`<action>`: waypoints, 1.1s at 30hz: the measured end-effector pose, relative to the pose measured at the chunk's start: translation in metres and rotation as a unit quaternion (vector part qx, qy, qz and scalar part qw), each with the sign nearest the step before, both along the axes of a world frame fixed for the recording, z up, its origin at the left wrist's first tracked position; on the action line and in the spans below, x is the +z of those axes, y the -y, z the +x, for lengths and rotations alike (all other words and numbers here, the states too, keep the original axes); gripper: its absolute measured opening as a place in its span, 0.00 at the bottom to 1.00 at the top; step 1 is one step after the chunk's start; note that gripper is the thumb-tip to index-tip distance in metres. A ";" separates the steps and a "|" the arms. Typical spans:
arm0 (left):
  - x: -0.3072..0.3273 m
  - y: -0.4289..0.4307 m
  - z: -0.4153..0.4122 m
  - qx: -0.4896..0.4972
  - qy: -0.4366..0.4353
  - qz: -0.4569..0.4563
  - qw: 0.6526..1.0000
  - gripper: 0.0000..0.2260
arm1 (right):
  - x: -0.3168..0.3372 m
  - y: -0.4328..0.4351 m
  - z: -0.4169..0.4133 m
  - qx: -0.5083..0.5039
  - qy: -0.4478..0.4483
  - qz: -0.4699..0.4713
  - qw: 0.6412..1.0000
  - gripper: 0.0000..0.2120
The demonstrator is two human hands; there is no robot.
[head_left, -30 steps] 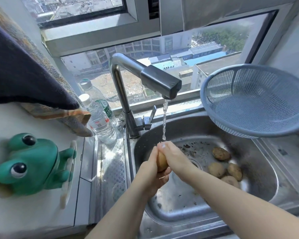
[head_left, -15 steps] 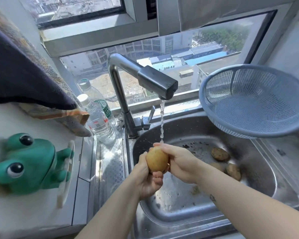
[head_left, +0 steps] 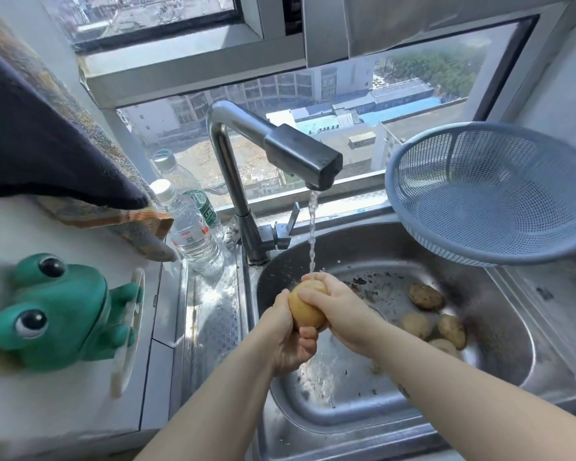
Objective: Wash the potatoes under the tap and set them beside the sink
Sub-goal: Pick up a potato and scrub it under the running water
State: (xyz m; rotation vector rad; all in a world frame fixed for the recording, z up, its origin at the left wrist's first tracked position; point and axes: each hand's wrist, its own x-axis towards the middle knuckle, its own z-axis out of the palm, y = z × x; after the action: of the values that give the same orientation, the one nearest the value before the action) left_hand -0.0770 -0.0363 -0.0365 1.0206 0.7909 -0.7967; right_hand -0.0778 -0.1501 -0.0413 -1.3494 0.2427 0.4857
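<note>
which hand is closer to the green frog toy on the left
Left. The left hand cups the round yellow potato on the side facing the green frog toy; the right hand wraps the potato's far side.

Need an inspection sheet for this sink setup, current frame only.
Surface: stainless steel sink, wet, with dirt specks on the basin floor; white counter to its left.
Job's things: yellow-brown potato held under the stream from the running angular metal tap; four more brown potatoes lie in the basin's right side; none beside the sink yet.
Clutter: green frog figure, two clear plastic water bottles and dark hanging cloth, all left of the tap; blue plastic mesh colander tilted at the right.
Grippers: left hand cups the potato from below; right hand grips it from the right.
Cables: nothing seen.
Surroundings: window behind the tap, buildings outside.
</note>
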 end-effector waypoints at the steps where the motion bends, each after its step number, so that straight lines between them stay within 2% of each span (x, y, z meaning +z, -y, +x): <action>1: 0.001 0.004 0.000 0.000 0.030 0.016 0.999 0.28 | 0.001 -0.003 0.002 -0.031 -0.005 -0.026 0.999 0.08; 3: 0.004 0.013 -0.003 -0.020 0.120 0.069 0.990 0.26 | 0.000 -0.009 0.007 -0.105 -0.045 -0.034 0.993 0.08; 6: -0.001 0.022 -0.013 -0.098 0.245 0.140 0.955 0.23 | 0.002 -0.012 0.014 -0.203 -0.135 -0.013 0.970 0.15; 10: -0.006 0.019 -0.018 -0.163 0.309 0.180 0.920 0.18 | 0.004 -0.011 0.014 -0.261 -0.224 0.000 0.939 0.16; 12: -0.005 0.019 -0.018 -0.168 0.337 0.219 0.900 0.16 | 0.002 -0.013 0.012 -0.272 -0.229 0.012 0.935 0.19; 16: -0.003 0.025 -0.009 -0.095 0.376 0.323 0.864 0.11 | -0.002 -0.021 0.007 -0.297 -0.177 0.049 0.937 0.19; 18: -0.005 0.028 -0.002 -0.096 0.365 0.341 0.861 0.16 | -0.006 -0.026 0.004 -0.299 -0.134 0.053 0.943 0.17; 21: -0.004 0.024 0.008 -0.115 0.303 0.322 0.889 0.20 | -0.012 -0.024 -0.003 -0.291 -0.106 -0.002 0.951 0.21; 24: -0.002 0.013 0.019 -0.215 0.239 0.343 0.883 0.19 | -0.012 -0.012 -0.011 -0.198 -0.046 -0.110 0.973 0.16; 27: -0.006 0.004 0.023 -0.256 0.168 0.306 0.901 0.15 | -0.012 -0.008 -0.016 -0.115 -0.011 -0.180 0.977 0.15; 29: -0.010 0.006 0.020 -0.234 0.132 0.270 0.925 0.15 | -0.015 -0.011 -0.013 -0.130 -0.018 -0.181 0.975 0.17; 31: -0.011 0.009 0.014 -0.159 0.095 0.231 0.955 0.15 | -0.017 -0.012 -0.009 -0.155 -0.050 -0.163 0.973 0.16; 33: -0.012 0.012 0.007 -0.092 0.069 0.198 0.974 0.14 | -0.021 -0.015 -0.008 -0.194 -0.117 -0.096 0.969 0.17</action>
State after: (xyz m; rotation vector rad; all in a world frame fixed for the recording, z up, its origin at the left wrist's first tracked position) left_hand -0.0703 -0.0485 -0.0485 1.5069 0.7576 -0.7290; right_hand -0.0857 -0.1348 -0.0619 -1.3889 0.7496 0.2928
